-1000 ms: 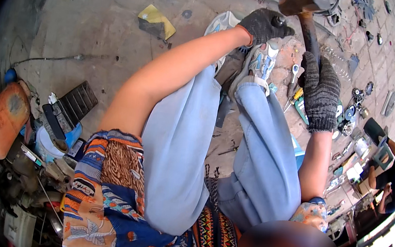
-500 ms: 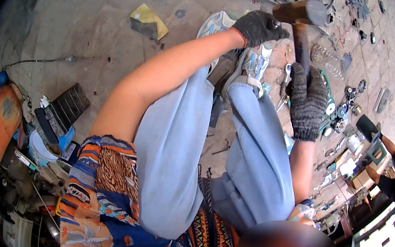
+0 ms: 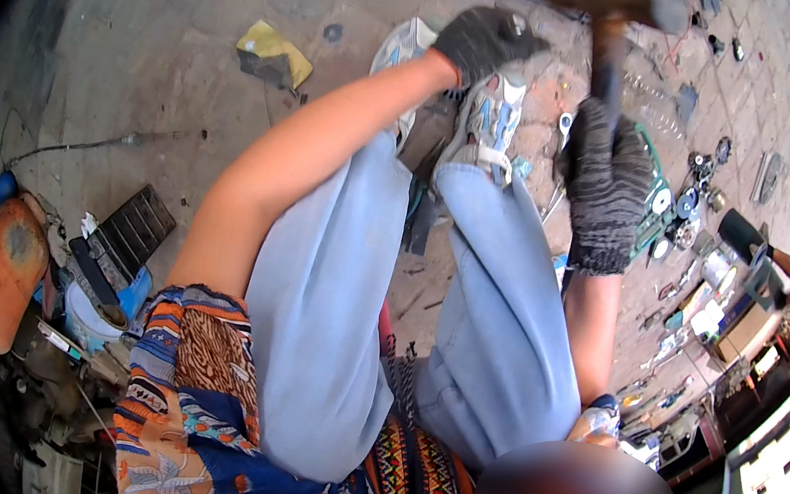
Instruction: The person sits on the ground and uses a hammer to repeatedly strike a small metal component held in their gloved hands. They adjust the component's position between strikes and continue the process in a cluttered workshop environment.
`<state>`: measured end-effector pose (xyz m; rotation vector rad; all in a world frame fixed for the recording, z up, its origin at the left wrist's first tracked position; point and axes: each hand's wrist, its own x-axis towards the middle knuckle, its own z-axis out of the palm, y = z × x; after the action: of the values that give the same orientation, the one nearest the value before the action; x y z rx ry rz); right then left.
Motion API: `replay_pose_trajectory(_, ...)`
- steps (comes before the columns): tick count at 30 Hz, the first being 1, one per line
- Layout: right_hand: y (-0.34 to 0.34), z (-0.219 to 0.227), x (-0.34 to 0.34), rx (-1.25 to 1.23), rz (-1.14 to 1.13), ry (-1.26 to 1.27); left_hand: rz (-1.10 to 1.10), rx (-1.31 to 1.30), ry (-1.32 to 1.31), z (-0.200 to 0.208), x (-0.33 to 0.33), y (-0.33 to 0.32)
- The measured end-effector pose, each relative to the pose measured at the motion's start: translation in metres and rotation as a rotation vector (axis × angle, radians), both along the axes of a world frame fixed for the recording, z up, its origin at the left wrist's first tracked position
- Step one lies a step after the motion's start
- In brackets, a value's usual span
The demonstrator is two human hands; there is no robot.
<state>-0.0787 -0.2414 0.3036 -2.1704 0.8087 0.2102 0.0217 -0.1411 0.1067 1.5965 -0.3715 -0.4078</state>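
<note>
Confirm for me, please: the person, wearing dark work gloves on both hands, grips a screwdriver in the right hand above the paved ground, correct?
Not quite. The head view shows the right hand gripping a hammer by its handle, not a screwdriver. The rest holds: the left hand is gloved too, above the paved ground.

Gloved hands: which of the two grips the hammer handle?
The right hand, in the mottled grey glove, wraps the hammer handle below the head. The left hand, in a darker glove, is off the handle, beside the sneakers.

Raised wooden-handled hammer [image 3: 611, 15], head blurred
</note>
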Motion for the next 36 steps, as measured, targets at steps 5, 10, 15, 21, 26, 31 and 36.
replay_pose_trajectory(5,-0.006,0.0,-0.009,0.107,-0.112,-0.2,0.317,-0.203,0.423,0.014,0.021,0.018)
replay_pose_trajectory(10,-0.011,-0.009,-0.016,0.173,-0.18,-0.11,0.383,-0.126,0.561,0.021,0.023,0.021)
replay_pose_trajectory(15,-0.018,-0.015,-0.023,0.231,-0.185,-0.037,0.278,-0.122,0.292,0.0,0.013,0.011)
replay_pose_trajectory(21,-0.022,-0.014,-0.024,0.238,-0.167,-0.026,0.274,-0.08,0.23,-0.003,0.013,0.008)
replay_pose_trajectory(26,-0.023,-0.016,-0.025,0.256,-0.189,-0.031,0.269,0.0,0.229,0.004,0.013,0.008)
replay_pose_trajectory(31,-0.025,-0.022,-0.026,0.206,-0.157,-0.01,0.234,0.119,0.115,0.004,0.014,0.008)
replay_pose_trajectory(36,-0.024,-0.023,-0.024,0.19,-0.138,-0.013,0.232,0.133,-0.018,-0.014,0.013,0.003)
